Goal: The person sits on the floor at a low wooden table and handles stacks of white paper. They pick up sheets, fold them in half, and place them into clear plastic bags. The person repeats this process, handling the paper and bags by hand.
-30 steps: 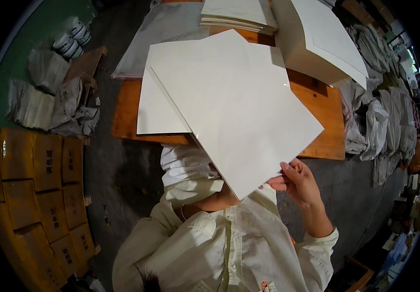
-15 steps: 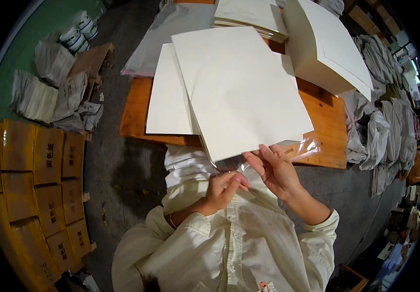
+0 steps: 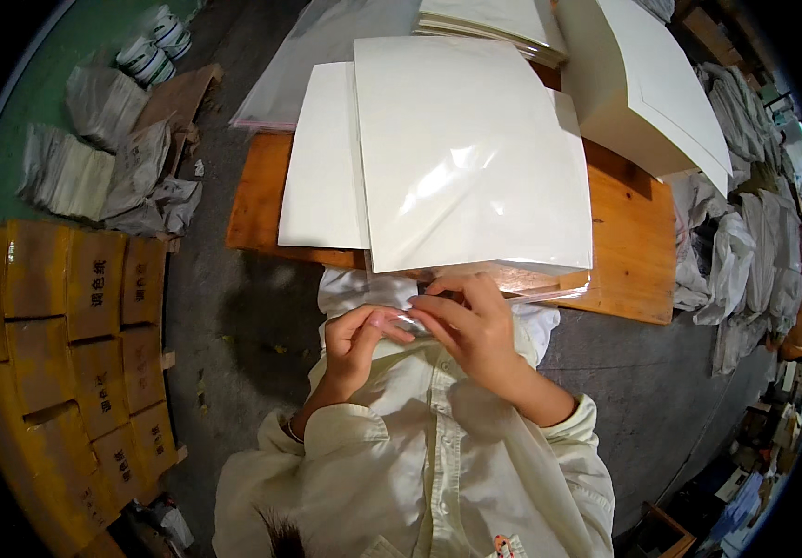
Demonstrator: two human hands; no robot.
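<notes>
Inside the clear sleeve, apparently, white paper.

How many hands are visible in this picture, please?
2: the left hand, below the near-left corner of the large white sheet, and the right hand, just right of it. Neither is hidden.

Left hand and right hand pinch the clear sleeve around white paper.
</notes>
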